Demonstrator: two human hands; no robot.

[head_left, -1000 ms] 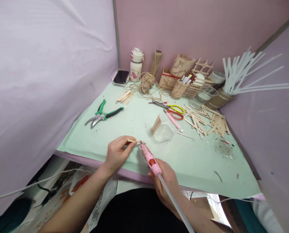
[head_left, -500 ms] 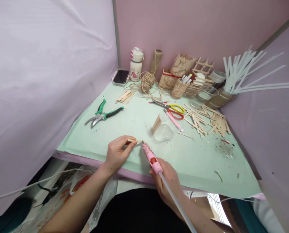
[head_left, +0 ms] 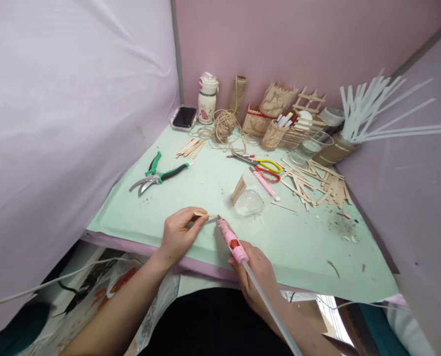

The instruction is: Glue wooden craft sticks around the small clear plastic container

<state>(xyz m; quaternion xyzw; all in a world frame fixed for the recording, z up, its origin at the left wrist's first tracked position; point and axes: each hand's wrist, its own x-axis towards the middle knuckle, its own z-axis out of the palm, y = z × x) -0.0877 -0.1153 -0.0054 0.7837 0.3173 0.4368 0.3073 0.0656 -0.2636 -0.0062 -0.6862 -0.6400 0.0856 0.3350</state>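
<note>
My left hand (head_left: pixel 181 232) pinches a short wooden craft stick (head_left: pixel 212 216) between thumb and fingers, just above the table's front part. Wrapped in my right hand (head_left: pixel 255 274) is a pink glue gun (head_left: pixel 228 236), its metal nozzle at the stick's right end. A long translucent glue stick (head_left: pixel 267 299) sticks out of the gun's back. Beyond the nozzle lies a clear plastic or glass round piece (head_left: pixel 250 202). A few wooden stick pieces (head_left: pixel 239 190) stand upright against its left side.
Green-handled pruning shears (head_left: pixel 152 175) lie at left. Scissors (head_left: pixel 267 165), a pink cutter (head_left: pixel 265 184) and loose craft sticks (head_left: pixel 302 185) spread to the right. Along the back stand a bottle (head_left: pixel 207 101), a twine ball (head_left: pixel 225 126), stick-covered pots (head_left: pixel 274 134) and white glue sticks (head_left: pixel 361 113).
The glue gun's nozzle has shifted very slightly to the right along the stick's end. My left hand stays almost where it was, and both grips are the same.
</note>
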